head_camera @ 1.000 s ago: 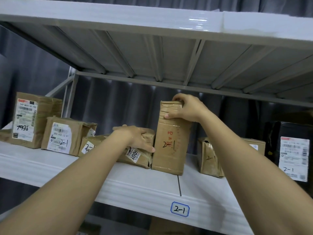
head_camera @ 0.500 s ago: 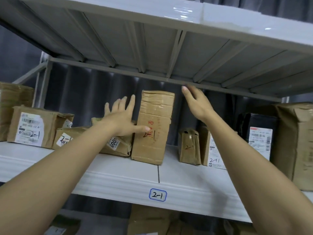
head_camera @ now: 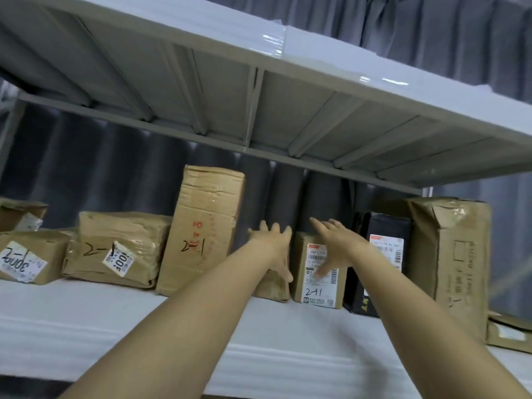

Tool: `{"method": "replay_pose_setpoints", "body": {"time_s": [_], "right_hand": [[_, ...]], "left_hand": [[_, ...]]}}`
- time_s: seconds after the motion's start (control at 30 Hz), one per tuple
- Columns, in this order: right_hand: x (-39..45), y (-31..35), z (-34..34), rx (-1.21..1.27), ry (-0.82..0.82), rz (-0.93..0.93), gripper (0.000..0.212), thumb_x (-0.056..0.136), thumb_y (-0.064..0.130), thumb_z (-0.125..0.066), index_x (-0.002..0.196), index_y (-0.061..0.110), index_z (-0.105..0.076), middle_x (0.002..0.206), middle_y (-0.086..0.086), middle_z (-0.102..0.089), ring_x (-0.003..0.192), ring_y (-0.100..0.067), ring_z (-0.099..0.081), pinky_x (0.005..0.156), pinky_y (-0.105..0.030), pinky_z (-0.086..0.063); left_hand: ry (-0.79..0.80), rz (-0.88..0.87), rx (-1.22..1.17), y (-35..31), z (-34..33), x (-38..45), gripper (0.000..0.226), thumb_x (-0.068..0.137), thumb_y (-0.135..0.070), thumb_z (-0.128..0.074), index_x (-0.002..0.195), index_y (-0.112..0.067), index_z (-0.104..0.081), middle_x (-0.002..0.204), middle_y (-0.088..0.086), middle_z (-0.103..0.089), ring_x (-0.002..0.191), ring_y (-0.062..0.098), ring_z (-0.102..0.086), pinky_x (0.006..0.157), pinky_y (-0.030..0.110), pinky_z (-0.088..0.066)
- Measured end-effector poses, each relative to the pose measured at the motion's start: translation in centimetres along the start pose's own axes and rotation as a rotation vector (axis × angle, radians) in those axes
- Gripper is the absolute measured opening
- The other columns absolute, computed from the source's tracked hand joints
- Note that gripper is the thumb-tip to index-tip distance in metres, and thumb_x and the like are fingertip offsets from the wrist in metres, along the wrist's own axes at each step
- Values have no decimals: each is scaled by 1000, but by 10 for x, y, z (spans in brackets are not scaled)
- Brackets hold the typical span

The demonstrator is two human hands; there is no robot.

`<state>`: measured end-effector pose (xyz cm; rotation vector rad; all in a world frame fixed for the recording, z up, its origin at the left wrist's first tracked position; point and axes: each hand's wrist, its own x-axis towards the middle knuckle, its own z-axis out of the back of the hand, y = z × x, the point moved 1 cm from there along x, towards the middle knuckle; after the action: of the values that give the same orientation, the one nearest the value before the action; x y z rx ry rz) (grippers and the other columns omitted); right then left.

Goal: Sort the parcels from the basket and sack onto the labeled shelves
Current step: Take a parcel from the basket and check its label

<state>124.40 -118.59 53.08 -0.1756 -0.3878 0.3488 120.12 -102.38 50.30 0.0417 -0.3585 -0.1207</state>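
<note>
Reaching into the shelf (head_camera: 86, 306), both hands spread with straight fingers and grip nothing; the left hand (head_camera: 275, 249) lies against a small brown parcel (head_camera: 273, 286) that stands behind it, and the right hand (head_camera: 335, 249) hovers in front of the labelled parcel (head_camera: 318, 272) marked 2-1, though blur leaves it unclear whether its fingers touch the label; the tall upright box (head_camera: 201, 228), also marked 2-1, stands freed just left of the left hand, near the middle of the shelf, with a taped parcel (head_camera: 115, 249) beside it towards the left end; a black parcel (head_camera: 383, 263) and a large wrapped parcel (head_camera: 454, 260) fill the right end. The step in hand seems to be tidying the row, so the small parcels want a flat-palmed push from both sides at once, kept low so that they slide along the shelf and do not tip; the tall box looks top-heavy, and a knock from the left forearm could topple it towards the front edge.
</note>
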Motion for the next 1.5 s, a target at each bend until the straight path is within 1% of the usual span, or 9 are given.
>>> {"method": "replay_pose_setpoints", "body": {"time_s": [0.13, 0.37, 0.73, 0.83, 0.93, 1.03, 1.23, 1.4, 1.5], "right_hand": [[12, -2, -15, 43, -3, 6, 120, 59, 41, -90, 153, 28, -16, 145, 2, -41, 133, -29, -40, 109, -53, -37], [8, -12, -15, 174, -139, 58, 87, 74, 24, -81, 146, 35, -34, 141, 6, -47, 128, -28, -41, 102, -46, -44], [-28, 1, 13, 115, -260, 120, 49, 91, 27, -66, 138, 31, -53, 128, 1, -63, 112, -23, -58, 77, -33, -43], [-28, 3, 16, 175, -223, 144, 48, 91, 26, -67, 137, 29, -56, 129, 3, -63, 113, -22, -58, 80, -31, -43], [-30, 2, 20, 305, -171, 178, 44, 90, 23, -68, 133, 30, -60, 124, 7, -66, 109, -16, -60, 87, -32, -49], [-32, 5, 20, 354, -154, 192, 43, 91, 22, -67, 132, 32, -60, 120, 8, -67, 109, -15, -60, 92, -36, -51], [-33, 30, 16, 351, -168, 218, 45, 97, 17, -51, 140, 30, -50, 129, 4, -62, 115, -20, -56, 88, -35, -47], [-33, 42, 8, 362, -195, 179, 50, 99, 17, -45, 147, 29, -39, 132, 0, -57, 114, -23, -56, 91, -42, -52], [-34, 41, 3, 343, -176, 161, 59, 99, 23, -49, 152, 32, -27, 153, 0, -38, 136, -27, -39, 105, -48, -43]], "left_hand": [[68, 56, -33, 6, -11, 20, 108, 68, -57, -78, 150, -21, -18, 151, 13, -26, 137, 40, -28, 106, 50, -37], [5, 41, 73, -1, -9, 18, 98, 68, -64, -73, 145, -23, -27, 139, 11, -38, 124, 33, -45, 95, 41, -46], [-33, 19, 297, -6, 21, -35, 97, 68, -79, -59, 146, -28, -30, 135, 5, -47, 120, 28, -51, 89, 37, -45], [-20, 34, 371, -4, 22, -41, 95, 69, -81, -56, 144, -27, -34, 137, 5, -49, 125, 30, -45, 99, 42, -37], [-3, 64, 479, 1, 21, -43, 97, 72, -82, -49, 147, -24, -31, 144, 8, -45, 137, 33, -31, 115, 53, -11], [1, 70, 574, 5, 22, -46, 99, 74, -85, -40, 150, -24, -25, 146, 7, -43, 142, 34, -24, 114, 60, 10], [-2, 129, 539, 9, 19, -49, 105, 76, -79, -47, 152, -14, -13, 146, 8, -44, 142, 32, -27, 114, 58, 11], [-34, 126, 524, 14, 13, -50, 99, 79, -78, -45, 150, -14, -21, 145, 10, -44, 140, 30, -31, 114, 54, 13], [-65, 129, 529, 12, 12, -50, 104, 79, -78, -46, 152, -11, -14, 150, 13, -36, 143, 32, -25, 110, 56, 20]]}}
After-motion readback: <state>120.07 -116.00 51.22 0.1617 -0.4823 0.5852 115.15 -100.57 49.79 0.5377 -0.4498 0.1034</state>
